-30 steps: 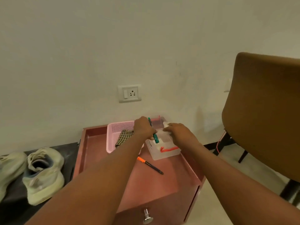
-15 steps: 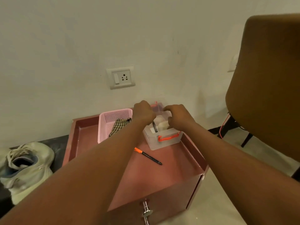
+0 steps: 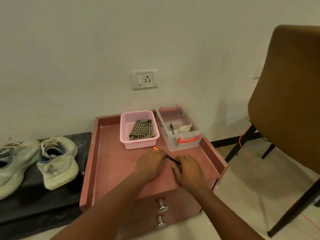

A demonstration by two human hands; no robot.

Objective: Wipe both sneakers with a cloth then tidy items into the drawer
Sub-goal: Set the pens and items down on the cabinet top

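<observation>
Fingers (image 3: 160, 152) of the left hand (image 3: 149, 164) are pinching the orange-capped pen (image 3: 155, 148) on the surface (image 3: 110, 161), likely for lifting. Right hand (image 3: 189, 171) fingers (image 3: 181, 160) are lying loosely curled at its tip, grip undeterminable. Clear box (image 3: 173, 144) is standing open at 1 o'clock.

Left grip (image 3: 150, 162) palm-down, fingers seemingly curled; right grip (image 3: 189, 170) just beside it, fingers relaxed.

- A home room, by the look.
- a pink cabinet (image 3: 112, 163) against a plain wall (image 3: 86, 58)
- a socket (image 3: 144, 79) above the cabinet
- two sneakers (image 3: 58, 163) on a black bench (image 3: 52, 205) left of it
- a brown chair (image 3: 287, 101) right of it
</observation>
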